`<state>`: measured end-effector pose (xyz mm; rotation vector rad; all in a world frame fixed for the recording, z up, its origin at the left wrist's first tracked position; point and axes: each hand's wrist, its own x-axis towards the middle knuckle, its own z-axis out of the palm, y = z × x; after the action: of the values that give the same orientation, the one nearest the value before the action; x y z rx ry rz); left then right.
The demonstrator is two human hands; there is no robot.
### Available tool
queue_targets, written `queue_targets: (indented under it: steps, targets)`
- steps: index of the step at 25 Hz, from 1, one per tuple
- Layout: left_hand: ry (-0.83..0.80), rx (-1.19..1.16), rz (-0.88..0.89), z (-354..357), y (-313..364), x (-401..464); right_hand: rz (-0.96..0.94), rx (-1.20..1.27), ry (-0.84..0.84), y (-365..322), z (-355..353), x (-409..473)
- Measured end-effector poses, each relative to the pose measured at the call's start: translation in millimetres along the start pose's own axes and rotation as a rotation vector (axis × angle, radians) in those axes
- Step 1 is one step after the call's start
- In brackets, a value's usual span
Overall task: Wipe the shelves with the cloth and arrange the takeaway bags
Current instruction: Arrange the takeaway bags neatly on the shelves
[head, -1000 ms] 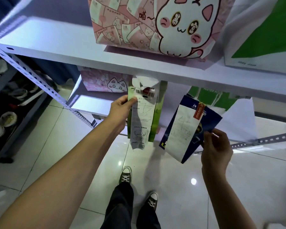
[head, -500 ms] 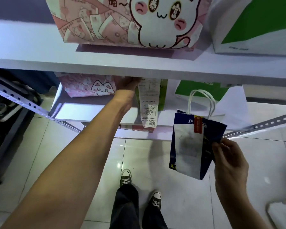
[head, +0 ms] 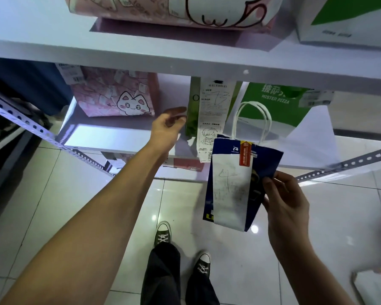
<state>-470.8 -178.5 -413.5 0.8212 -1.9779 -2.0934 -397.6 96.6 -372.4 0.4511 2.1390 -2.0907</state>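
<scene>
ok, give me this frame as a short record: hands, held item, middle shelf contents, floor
left hand: open, reaching to the narrow green bag on the middle shelf; contact unclear
right hand: pinches the blue bag by its side edge, off the shelf, above the floor
blue bag: white handles up, white receipt and red seal on its face
middle shelf, left to right: pink cat bag, narrow green bag with long receipt, green pizza bag
top shelf: large pink cat bag, green-and-white bag
cloth: not visible

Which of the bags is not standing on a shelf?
The blue bag: the right hand pinches its side and holds it over the floor. The others stand on shelves.
</scene>
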Motion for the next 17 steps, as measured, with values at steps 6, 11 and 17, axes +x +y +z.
queue_targets:
  steps: [6,11,17]
  targets:
    - [-0.126,0.134,-0.004,-1,-2,-105,0.022,0.038,-0.053,-18,2,-12]
    - [-0.121,0.131,-0.009,-4,22,-189,0.030,0.023,-0.139,-52,7,-34]
    - [0.069,0.132,0.103,-44,90,-243,0.000,0.028,-0.262,-107,35,-73]
